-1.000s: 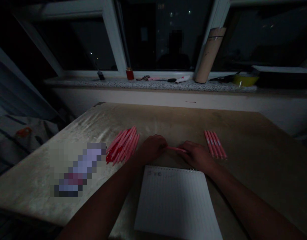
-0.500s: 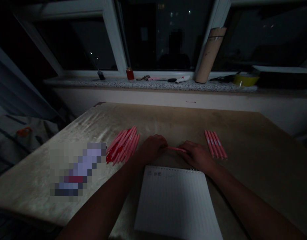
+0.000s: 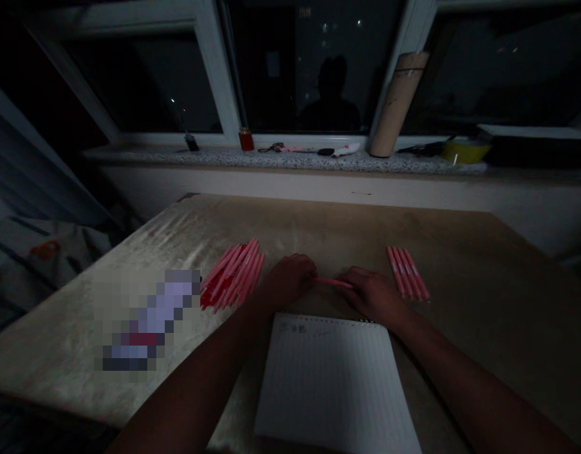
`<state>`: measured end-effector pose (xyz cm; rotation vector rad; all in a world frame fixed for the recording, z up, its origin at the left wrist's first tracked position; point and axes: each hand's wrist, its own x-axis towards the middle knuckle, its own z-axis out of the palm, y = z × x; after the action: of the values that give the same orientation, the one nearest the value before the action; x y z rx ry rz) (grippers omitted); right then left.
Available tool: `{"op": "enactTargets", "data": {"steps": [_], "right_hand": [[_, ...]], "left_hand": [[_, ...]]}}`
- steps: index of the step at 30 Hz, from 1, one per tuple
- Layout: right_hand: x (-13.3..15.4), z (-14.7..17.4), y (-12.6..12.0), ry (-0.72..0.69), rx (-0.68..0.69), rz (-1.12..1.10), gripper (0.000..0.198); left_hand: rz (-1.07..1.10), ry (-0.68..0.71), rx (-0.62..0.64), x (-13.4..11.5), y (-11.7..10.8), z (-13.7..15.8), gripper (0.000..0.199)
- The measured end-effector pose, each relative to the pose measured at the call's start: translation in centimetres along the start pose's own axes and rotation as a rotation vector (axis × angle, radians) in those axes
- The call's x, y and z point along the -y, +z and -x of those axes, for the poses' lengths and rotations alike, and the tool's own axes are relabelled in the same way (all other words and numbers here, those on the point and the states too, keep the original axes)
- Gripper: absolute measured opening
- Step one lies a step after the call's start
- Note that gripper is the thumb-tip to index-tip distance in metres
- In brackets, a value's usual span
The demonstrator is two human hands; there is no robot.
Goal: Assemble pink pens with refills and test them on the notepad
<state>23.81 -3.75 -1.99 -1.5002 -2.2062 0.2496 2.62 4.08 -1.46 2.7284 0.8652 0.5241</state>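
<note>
Between my two hands, just beyond the top edge of a lined spiral notebook [image 3: 335, 384], a pink pen [image 3: 334, 282] lies almost level. My left hand [image 3: 293, 275] is closed on its left end, and my right hand [image 3: 368, 291] grips the right end with the fingers bent round it. Left of my left hand is a loose heap of several pink pens [image 3: 236, 274] with some red among them. To the right of my right hand, several pink pens [image 3: 408, 272] lie side by side in a neat row. Some handwriting shows at the top of the notebook page.
A blurred-out purple and blue object [image 3: 153, 321] lies on the table's left side. Along the granite sill [image 3: 215, 156] behind the table stand a tall cardboard tube [image 3: 398, 104], a small red jar [image 3: 246, 139] and a yellow tape roll [image 3: 465, 151]. A curtain hangs at the far left.
</note>
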Motion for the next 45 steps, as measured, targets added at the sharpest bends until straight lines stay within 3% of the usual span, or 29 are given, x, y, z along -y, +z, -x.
{"op": "enactTargets", "data": {"steps": [4,8,20,29,38,45], "right_hand": [[0.12,0.03,-0.14,-0.003,-0.024,0.007,0.021],[0.11,0.03,-0.13,0.000,-0.015,0.005,0.021],[0.26,0.04,-0.27,-0.004,-0.005,-0.008,0.021],[0.08,-0.05,-0.33,-0.021,-0.048,-0.018,0.020],[0.19,0.03,-0.18,-0.029,0.042,0.015,0.029],[0.45,-0.17,-0.04,0.009,0.043,0.053,0.028]], "left_hand": [[-0.029,0.005,0.013,-0.12,-0.11,0.19,0.027],[-0.036,0.044,0.053,0.01,-0.13,0.13,0.020],[-0.013,0.016,-0.012,0.20,-0.09,-0.04,0.016],[-0.041,0.083,0.104,0.02,-0.60,-0.04,0.025],[-0.090,0.125,0.068,0.19,-0.77,-0.09,0.028],[-0.119,-0.007,0.056,-0.13,-0.73,0.00,0.026]]}}
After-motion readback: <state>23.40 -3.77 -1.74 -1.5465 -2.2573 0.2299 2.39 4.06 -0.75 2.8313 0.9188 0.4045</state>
